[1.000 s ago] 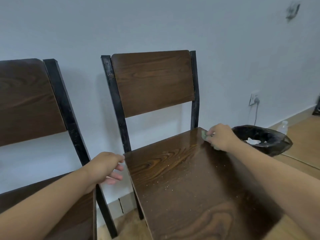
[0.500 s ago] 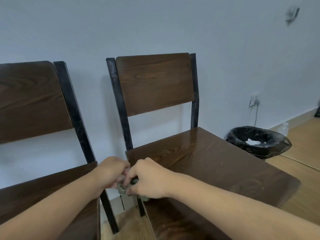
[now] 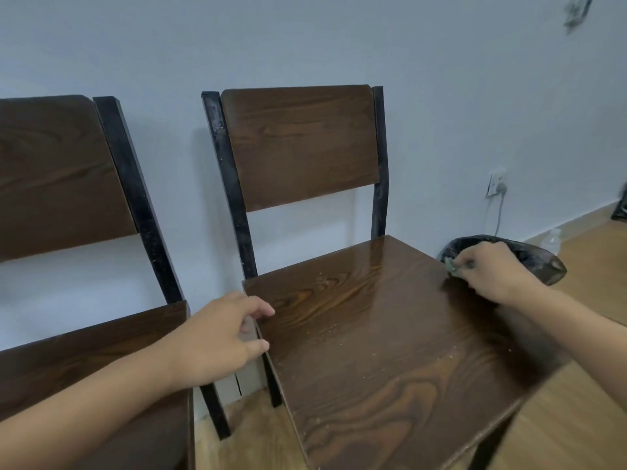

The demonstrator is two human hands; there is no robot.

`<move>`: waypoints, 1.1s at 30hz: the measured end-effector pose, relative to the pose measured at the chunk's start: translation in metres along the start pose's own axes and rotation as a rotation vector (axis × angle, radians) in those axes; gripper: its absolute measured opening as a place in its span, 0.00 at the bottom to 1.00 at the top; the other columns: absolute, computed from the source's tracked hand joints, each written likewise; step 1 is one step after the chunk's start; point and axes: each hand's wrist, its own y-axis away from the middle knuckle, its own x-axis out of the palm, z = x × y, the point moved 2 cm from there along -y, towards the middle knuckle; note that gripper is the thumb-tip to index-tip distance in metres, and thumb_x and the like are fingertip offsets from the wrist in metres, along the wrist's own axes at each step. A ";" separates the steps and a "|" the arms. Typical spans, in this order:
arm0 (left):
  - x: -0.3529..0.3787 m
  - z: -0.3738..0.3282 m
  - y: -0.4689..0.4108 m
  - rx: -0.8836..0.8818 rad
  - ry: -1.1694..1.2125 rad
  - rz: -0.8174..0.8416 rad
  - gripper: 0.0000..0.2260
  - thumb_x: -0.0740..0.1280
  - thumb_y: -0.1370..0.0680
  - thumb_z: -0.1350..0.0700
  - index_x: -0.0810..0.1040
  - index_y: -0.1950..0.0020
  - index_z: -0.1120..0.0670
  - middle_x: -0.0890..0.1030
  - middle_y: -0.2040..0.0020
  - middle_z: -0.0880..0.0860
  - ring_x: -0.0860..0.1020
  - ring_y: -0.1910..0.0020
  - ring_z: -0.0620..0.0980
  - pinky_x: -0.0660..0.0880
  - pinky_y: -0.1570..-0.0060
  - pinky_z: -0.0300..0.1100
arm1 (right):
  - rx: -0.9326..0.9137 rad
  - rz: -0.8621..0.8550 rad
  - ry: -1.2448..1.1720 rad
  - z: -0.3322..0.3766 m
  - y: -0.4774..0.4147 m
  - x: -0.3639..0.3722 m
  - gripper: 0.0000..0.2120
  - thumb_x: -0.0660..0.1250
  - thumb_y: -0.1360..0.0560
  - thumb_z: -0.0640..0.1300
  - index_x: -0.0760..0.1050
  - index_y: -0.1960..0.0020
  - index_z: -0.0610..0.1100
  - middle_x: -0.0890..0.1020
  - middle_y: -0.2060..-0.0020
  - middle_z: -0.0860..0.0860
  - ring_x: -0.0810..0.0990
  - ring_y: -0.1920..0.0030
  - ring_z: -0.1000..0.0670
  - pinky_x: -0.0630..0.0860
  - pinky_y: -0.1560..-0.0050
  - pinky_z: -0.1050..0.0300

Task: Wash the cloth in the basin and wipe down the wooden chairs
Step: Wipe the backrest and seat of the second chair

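Observation:
A dark wooden chair (image 3: 373, 327) with a black metal frame stands in front of me against the wall; its seat shines wet near the back and carries pale crumbs toward the front. My right hand (image 3: 492, 273) grips a small greenish cloth (image 3: 453, 264) at the seat's right edge; only a bit of the cloth shows past my fingers. My left hand (image 3: 224, 337) hovers at the seat's left edge with fingers loosely bent, holding nothing. A second wooden chair (image 3: 68, 184) stands to the left, partly cut off by the frame.
A bin lined with a black bag (image 3: 529, 256) sits on the wooden floor just right of the chair, behind my right hand. A wall socket with a plugged-in cord (image 3: 497, 188) and a clear bottle (image 3: 551, 239) are beyond it. No basin is in view.
Half a second ago both hands met on the cloth at the seat's left front corner. My right hand has since swept across to the right edge with the cloth; my left hand stayed left, released.

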 end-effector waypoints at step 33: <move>-0.004 0.037 0.004 0.059 -0.136 0.027 0.15 0.70 0.21 0.46 0.72 0.37 0.33 0.72 0.40 0.33 0.74 0.41 0.31 0.73 0.48 0.29 | -0.661 0.267 -0.218 0.228 0.054 0.092 0.13 0.65 0.21 0.39 0.81 0.39 0.44 0.83 0.42 0.46 0.79 0.42 0.47 0.75 0.39 0.51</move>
